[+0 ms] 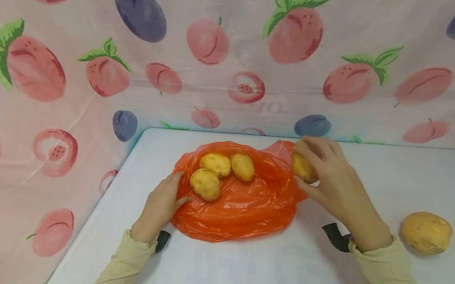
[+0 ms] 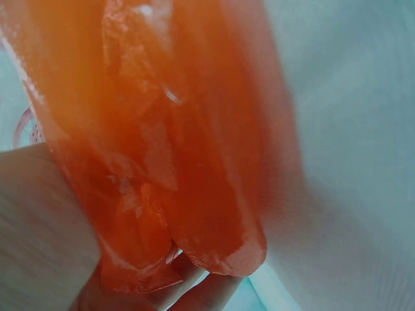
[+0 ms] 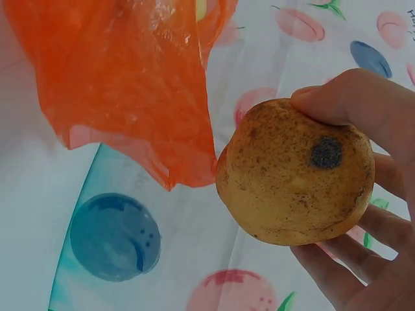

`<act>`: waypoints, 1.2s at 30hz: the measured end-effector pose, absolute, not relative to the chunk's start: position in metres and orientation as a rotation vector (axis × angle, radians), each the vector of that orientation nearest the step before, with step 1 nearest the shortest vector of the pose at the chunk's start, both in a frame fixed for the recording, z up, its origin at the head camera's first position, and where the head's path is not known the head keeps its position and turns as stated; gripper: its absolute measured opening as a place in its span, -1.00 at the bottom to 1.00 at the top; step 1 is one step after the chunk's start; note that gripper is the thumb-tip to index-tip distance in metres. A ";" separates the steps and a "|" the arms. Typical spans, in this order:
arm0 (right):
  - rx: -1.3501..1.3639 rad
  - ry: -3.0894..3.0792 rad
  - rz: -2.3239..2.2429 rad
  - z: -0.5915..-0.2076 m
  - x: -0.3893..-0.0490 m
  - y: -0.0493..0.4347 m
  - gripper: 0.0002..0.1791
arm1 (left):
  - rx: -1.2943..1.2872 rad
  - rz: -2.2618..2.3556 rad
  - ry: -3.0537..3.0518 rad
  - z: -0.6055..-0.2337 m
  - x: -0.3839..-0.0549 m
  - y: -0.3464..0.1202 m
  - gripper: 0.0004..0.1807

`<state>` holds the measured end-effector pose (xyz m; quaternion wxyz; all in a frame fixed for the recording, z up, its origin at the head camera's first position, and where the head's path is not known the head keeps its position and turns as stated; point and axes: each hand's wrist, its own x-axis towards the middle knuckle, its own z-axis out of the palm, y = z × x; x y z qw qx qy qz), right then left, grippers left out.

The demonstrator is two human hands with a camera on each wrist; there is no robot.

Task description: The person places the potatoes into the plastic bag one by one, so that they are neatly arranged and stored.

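Grasping a speckled potato point(image 3: 279, 188) at the right end of the glossy orange bag point(image 1: 241, 216), the right hand point(image 1: 335, 184) has its grip wrapped around the rounded, yellow-brown body, which shows one dark patch point(image 3: 326, 153). The left hand point(image 1: 159, 205) holds the bag's left edge. Three yellow potatoes point(image 1: 206, 184) lie in the bag; another potato point(image 1: 426, 233) rests on the desk point(image 1: 256, 273).
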<state>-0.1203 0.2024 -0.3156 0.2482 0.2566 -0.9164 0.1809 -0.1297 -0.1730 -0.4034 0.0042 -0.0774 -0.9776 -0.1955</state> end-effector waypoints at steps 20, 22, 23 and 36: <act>0.937 -2.475 0.561 -0.334 -0.128 0.173 -0.37 | -0.252 -0.601 -3.053 -0.403 -0.129 -0.172 -0.18; 0.958 -2.472 0.560 -0.336 -0.130 0.169 -0.37 | -0.248 -0.597 -3.056 -0.403 -0.129 -0.172 -0.18; 0.967 -2.471 0.558 -0.337 -0.130 0.167 -0.37 | -0.245 -0.593 -3.059 -0.403 -0.129 -0.172 -0.18; 1.028 -2.507 0.577 -0.346 -0.134 0.146 -0.41 | -0.240 -0.597 -3.065 -0.404 -0.130 -0.173 -0.17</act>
